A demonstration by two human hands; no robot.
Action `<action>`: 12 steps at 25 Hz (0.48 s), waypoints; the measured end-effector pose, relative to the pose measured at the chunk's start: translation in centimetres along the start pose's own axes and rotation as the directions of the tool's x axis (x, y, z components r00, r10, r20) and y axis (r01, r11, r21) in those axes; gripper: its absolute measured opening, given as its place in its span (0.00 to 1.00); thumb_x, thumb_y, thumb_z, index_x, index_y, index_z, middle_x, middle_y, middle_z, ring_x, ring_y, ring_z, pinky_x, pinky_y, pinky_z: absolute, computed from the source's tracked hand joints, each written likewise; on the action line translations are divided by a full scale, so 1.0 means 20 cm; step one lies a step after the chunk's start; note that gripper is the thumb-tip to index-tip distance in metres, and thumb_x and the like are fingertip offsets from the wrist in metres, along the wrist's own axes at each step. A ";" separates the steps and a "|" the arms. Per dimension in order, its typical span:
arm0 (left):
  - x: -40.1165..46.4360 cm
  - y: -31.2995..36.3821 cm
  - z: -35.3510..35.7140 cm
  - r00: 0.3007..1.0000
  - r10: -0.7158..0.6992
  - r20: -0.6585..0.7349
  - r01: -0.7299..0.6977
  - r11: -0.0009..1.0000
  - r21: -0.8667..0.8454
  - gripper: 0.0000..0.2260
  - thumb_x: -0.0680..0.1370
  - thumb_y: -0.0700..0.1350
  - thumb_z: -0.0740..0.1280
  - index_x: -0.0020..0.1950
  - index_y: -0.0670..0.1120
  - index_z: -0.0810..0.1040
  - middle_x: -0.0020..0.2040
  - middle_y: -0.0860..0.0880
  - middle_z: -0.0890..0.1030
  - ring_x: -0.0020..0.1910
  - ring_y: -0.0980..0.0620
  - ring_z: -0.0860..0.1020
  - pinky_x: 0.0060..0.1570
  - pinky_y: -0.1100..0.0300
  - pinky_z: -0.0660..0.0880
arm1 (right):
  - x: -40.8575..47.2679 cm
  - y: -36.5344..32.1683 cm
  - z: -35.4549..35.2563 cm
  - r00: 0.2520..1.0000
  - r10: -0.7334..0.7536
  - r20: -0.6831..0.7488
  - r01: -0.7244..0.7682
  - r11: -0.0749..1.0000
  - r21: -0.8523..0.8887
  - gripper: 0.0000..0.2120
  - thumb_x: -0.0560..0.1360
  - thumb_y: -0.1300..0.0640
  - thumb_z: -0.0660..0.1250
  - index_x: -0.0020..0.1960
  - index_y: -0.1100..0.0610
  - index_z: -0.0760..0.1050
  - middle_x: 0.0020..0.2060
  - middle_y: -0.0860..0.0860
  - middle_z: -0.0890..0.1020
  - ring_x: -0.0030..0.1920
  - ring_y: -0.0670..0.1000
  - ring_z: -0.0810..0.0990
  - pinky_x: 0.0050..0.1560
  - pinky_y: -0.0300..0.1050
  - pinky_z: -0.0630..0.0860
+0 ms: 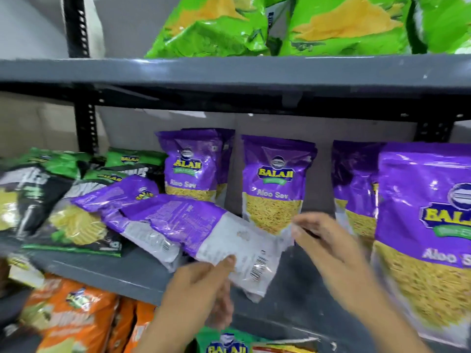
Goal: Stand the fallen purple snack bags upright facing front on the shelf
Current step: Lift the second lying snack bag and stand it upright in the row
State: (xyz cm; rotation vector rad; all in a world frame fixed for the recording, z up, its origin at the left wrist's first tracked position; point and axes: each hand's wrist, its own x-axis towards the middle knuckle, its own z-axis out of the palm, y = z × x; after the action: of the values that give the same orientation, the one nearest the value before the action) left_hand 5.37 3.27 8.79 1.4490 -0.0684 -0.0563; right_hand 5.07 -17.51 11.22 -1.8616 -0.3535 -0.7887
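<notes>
A fallen purple snack bag (204, 230) lies back side up across the grey middle shelf (122, 273), its white lower end overhanging the front edge. My left hand (201, 284) pinches that white end from below with the thumb on top. My right hand (321, 238) touches the bag's right corner with fingers bent; the hand is blurred. Two more fallen purple bags (119, 200) lie under and left of it. Upright purple bags face front at the back (190, 165), (276, 182) and at the right (423, 225).
Black-and-green snack bags (58, 200) lie piled at the shelf's left. Bright green bags (293, 24) fill the shelf above. Orange bags (76, 314) stand on the shelf below. A black perforated upright (86, 128) frames the left side.
</notes>
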 end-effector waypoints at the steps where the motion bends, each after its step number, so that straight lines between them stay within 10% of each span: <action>1: 0.01 0.00 -0.08 0.993 -0.116 0.002 0.115 0.990 0.086 0.20 0.76 0.54 0.72 0.35 0.37 0.76 0.24 0.38 0.80 0.20 0.46 0.76 0.22 0.61 0.75 | 0.11 0.04 0.08 0.985 0.102 0.138 -0.097 0.994 -0.044 0.03 0.76 0.49 0.70 0.49 0.45 0.82 0.49 0.43 0.86 0.58 0.45 0.82 0.61 0.39 0.75; 7: 0.15 0.01 -0.16 0.979 -0.202 -0.019 0.199 0.974 -0.111 0.09 0.78 0.47 0.71 0.53 0.44 0.76 0.60 0.38 0.82 0.53 0.35 0.84 0.47 0.48 0.82 | 0.46 0.23 0.31 0.698 0.563 0.444 -0.398 0.819 -0.412 0.38 0.63 0.21 0.58 0.61 0.45 0.82 0.60 0.46 0.85 0.61 0.51 0.82 0.70 0.53 0.72; 12: 0.21 -0.03 -0.10 0.999 -0.028 0.032 0.033 0.987 -0.160 0.12 0.77 0.41 0.72 0.59 0.49 0.77 0.59 0.47 0.86 0.56 0.46 0.85 0.50 0.46 0.84 | 0.35 0.20 0.28 0.761 0.507 0.404 -0.476 0.860 -0.184 0.26 0.75 0.32 0.61 0.56 0.50 0.85 0.50 0.49 0.89 0.51 0.50 0.88 0.60 0.45 0.80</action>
State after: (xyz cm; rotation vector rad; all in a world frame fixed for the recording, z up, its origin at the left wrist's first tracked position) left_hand 9.79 4.84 8.07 1.2887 -0.0649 -0.1064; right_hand 14.52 -14.95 11.59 -2.0659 -0.0957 -0.0075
